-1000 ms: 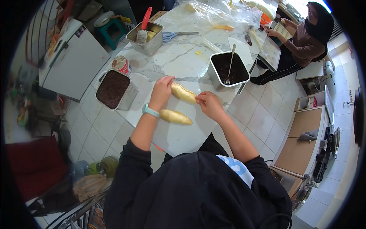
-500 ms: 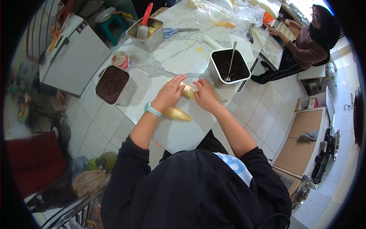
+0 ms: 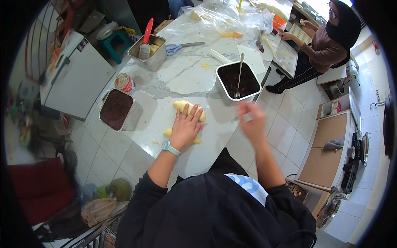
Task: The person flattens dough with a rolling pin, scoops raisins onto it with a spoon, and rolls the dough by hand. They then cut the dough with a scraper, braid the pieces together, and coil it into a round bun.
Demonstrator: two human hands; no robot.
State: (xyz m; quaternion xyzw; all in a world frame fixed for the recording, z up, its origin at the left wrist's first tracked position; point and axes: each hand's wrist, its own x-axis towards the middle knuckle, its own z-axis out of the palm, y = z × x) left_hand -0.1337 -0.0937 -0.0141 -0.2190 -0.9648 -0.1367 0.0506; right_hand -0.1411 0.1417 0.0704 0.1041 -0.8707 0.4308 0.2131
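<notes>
My left hand (image 3: 185, 125), with a light green watch on its wrist, lies with fingers spread flat across an elongated roll of pale yellow dough (image 3: 179, 104). A second dough roll (image 3: 197, 140) lies closer to me, partly hidden under the same hand. My right hand (image 3: 253, 122) is raised off to the right near the table edge, touching nothing visible; motion smears its fingers. Just beyond it stands a metal container (image 3: 222, 91) of dark brown filling with a spoon (image 3: 240, 76) leaning in it. Another metal container (image 3: 134, 115) of brown filling stands at left.
Farther back are a metal tin (image 3: 155, 62) holding a red-handled grater (image 3: 145, 47) and yellow chunks, blue scissors (image 3: 173, 48), a knife (image 3: 192, 44) and a red-and-white can (image 3: 125, 82). Plastic bags (image 3: 215, 22) cover the far marble table. A co-worker (image 3: 326, 45) stands at right beside trays.
My right hand has left the dough and moved right and toward me. My left hand has flattened over the far roll. The whole view has shifted slightly.
</notes>
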